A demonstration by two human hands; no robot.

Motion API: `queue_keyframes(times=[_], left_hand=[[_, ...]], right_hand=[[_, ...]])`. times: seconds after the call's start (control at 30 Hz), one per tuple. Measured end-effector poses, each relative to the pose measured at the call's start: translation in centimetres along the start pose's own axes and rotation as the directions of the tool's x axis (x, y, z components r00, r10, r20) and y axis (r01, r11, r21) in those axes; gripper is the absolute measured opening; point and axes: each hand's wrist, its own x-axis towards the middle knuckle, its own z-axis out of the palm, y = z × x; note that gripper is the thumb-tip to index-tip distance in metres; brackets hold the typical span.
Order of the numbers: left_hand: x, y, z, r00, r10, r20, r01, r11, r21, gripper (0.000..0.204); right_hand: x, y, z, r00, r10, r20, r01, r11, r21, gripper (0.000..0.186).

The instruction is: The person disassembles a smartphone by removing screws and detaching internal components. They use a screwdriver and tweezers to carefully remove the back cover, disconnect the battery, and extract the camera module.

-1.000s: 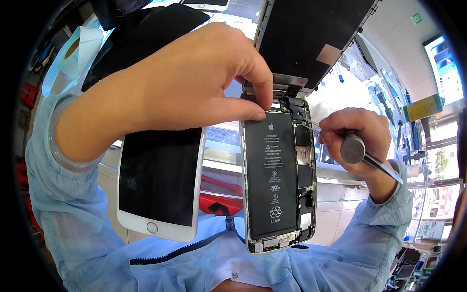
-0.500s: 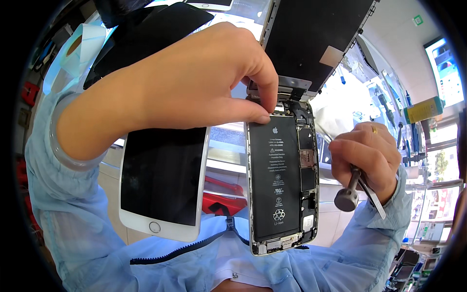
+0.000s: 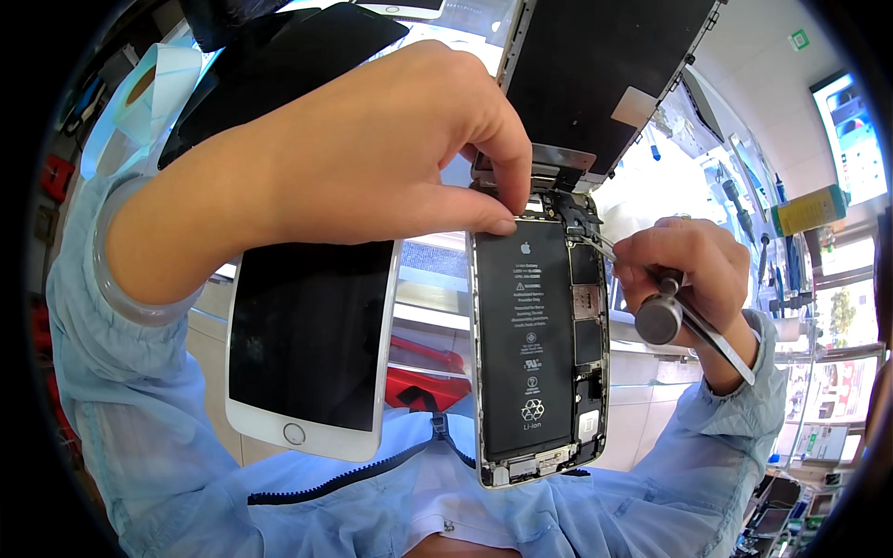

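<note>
Your left hand [image 3: 409, 139] blocked the upper-left approach to the opened smartphone [image 3: 526, 344]; its flipped-up screen assembly [image 3: 595, 84] walled off the top. Your right hand [image 3: 693, 260], tweezers [image 3: 730, 358] and round-capped tool handle [image 3: 659, 319] crowded the upper right. You had room lower right, plus a gap left, beside the white smartphone [image 3: 312, 344].

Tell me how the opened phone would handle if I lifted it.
The opened phone would probably feel stiff, given its flat, rimmed body. The raised screen panel could swing, since it meets the body only at one end. The exposed circuit parts seem fragile, lying uncovered.
</note>
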Motion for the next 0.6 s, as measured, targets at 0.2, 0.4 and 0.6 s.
queue_keyframes(times=[0.2,0.4,0.6], left_hand=[[-0.2,-0.1,0.1,1.000,0.008,-0.009,-0.008,1.000,-0.001,0.012],[0.1,-0.1,-0.1,1.000,0.012,0.016,-0.012,1.000,0.004,0.011],[0.0,0.0,-0.1,1.000,0.001,0.024,-0.001,1.000,-0.001,0.010]], right_hand=[[-0.5,0.2,0.7,0.993,0.101,-0.062,-0.095,0.991,0.096,0.018],[-0.2,-0.2,0.7,0.971,-0.236,-0.034,0.226,0.957,-0.184,0.026],[-0.1,-0.7,1.4,0.951,-0.305,-0.051,0.275,0.910,-0.309,0.029]])
